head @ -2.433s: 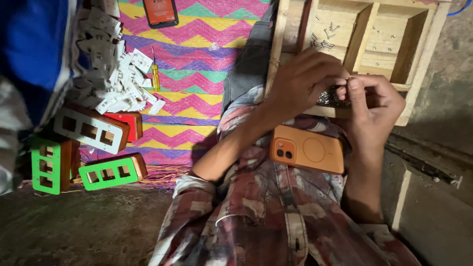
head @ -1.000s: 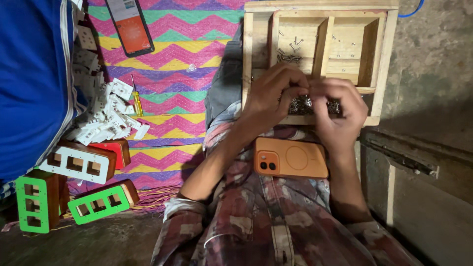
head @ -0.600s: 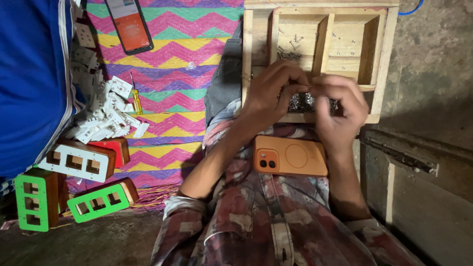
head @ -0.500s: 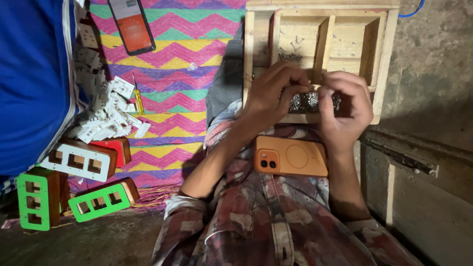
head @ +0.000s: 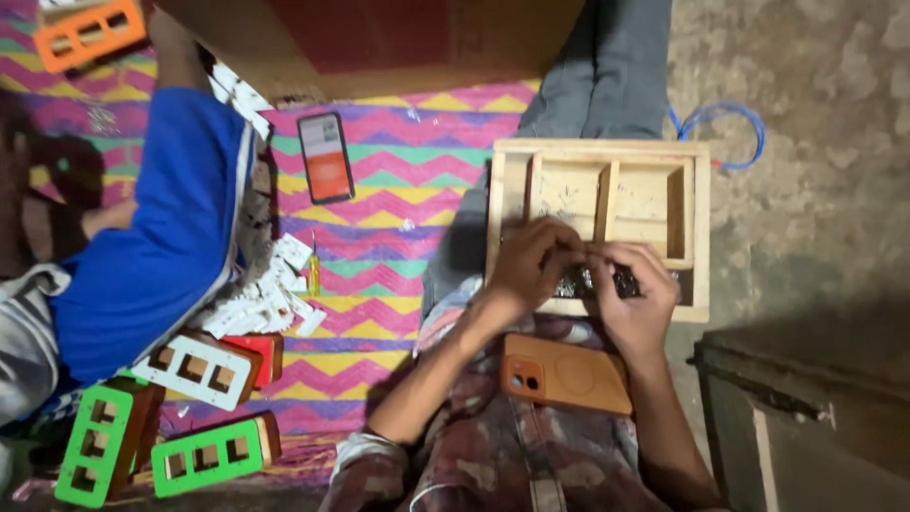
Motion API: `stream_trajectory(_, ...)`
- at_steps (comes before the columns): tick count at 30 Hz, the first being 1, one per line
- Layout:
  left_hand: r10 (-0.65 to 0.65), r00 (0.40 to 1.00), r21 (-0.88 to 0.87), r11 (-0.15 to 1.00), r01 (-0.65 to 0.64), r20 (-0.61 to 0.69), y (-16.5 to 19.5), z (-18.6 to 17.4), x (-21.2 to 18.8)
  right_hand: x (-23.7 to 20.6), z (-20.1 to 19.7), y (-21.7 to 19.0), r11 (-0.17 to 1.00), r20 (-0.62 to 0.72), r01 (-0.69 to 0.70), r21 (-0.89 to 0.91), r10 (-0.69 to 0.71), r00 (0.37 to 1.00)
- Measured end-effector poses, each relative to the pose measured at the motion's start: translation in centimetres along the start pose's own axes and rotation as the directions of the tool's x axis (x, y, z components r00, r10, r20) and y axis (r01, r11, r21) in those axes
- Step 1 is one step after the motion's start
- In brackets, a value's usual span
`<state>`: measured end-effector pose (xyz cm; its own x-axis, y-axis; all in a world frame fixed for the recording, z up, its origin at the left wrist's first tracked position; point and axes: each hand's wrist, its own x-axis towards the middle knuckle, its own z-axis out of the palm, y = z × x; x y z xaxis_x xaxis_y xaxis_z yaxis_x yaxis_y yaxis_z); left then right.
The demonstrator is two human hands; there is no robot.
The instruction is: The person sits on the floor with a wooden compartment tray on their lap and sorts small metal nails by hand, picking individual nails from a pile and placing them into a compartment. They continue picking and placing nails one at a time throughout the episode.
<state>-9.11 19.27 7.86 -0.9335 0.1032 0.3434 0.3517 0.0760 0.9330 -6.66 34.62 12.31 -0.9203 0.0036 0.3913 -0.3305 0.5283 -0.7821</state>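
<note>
Between both hands [head: 588, 284], small dark metal parts [head: 597, 282], half hidden.

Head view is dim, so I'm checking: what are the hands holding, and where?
Both the left hand and right hand pinch a small dark metallic part by its ends.

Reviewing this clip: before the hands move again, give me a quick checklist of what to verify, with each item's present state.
1. Both hands on the work: left hand and right hand pinch a small dark metallic cluster between them. Ok.
2. Cluster sits over the wooden tray, so a dropped piece would likely land inside. Ok.
3. What the cluster is made of: too small and dark. Cannot tell.
4. Orange phone lies loose on the lap, close under the wrists; could slide. Not ok.
5. Second phone on the zigzag mat, apart from the hands. Ok.
</note>
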Motion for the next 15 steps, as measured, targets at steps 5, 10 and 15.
stream_trajectory(5,0.017,0.999,0.018,1.000,-0.017,0.027,2.3,-0.5,-1.6,-1.4,-0.7,-2.1,0.999,-0.006,-0.025,0.045,0.026,1.000)
stream_trajectory(10,0.090,0.996,0.106,0.990,-0.092,0.030,3.1,-0.8,-2.0,-1.9,-0.7,-2.2,0.994,0.014,-0.034,0.106,0.032,0.999)
stream_trajectory(15,0.129,0.991,0.128,0.983,-0.130,0.022,2.9,-0.9,-2.1,-2.2,-0.3,-1.8,0.990,0.026,-0.048,0.135,0.045,0.999)
